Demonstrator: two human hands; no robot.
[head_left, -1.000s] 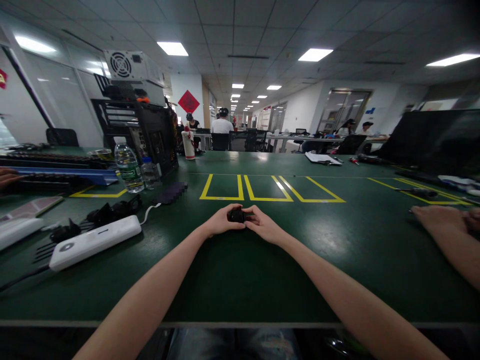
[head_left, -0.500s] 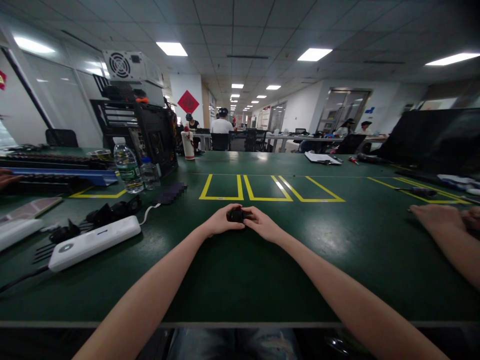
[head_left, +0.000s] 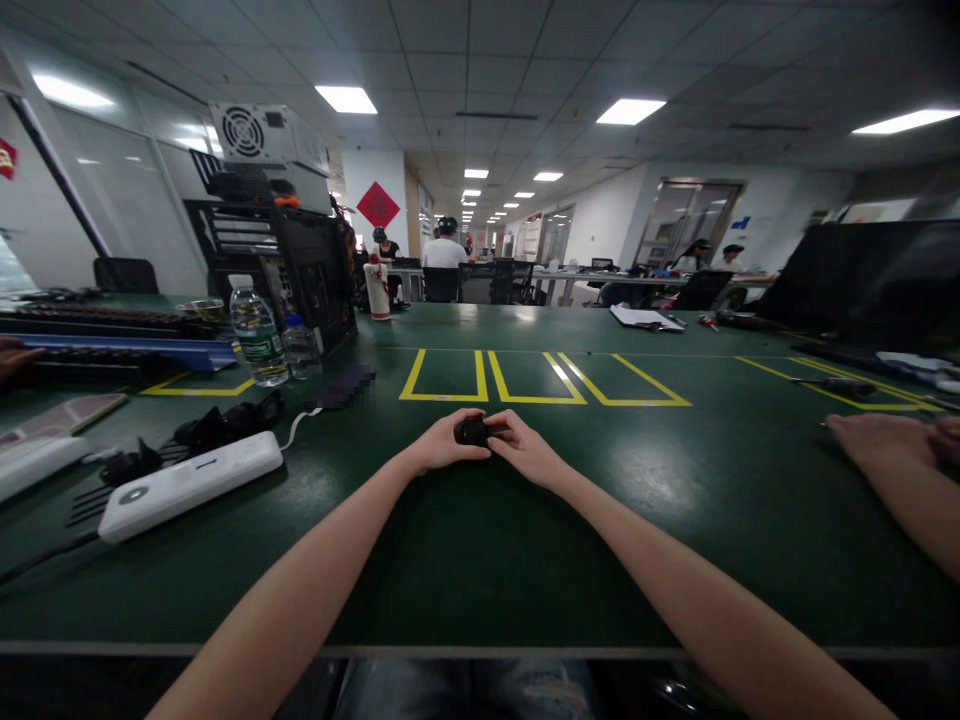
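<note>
At the left edge of the green worktop, another person's hand shows beside a row of dark parts. Nearer lies a flat patterned thing, then a long white power strip set at a slant, a black cord running from its left end. Some black objects lie just behind the strip. Next come a clear water bottle with a green label and, just beside it, a smaller bottle with a blue cap, both upright. Behind them stands a black computer case. A dark thing, blurred over, lies near a short white cable, and farther back stands a white cup with red on it.

Near the middle, the person's left hand has its grip curled around a small black thing, held between the two hands. The right hand brings its fingertips to the thing's right side; whether that grip pinches it cannot be told. Beyond the hands are three yellow tape outlines.

Farther right, a clipboard with white paper lies toward the back. At the right end, a dark screwdriver-like tool lies beyond a co-worker's hand.
</note>
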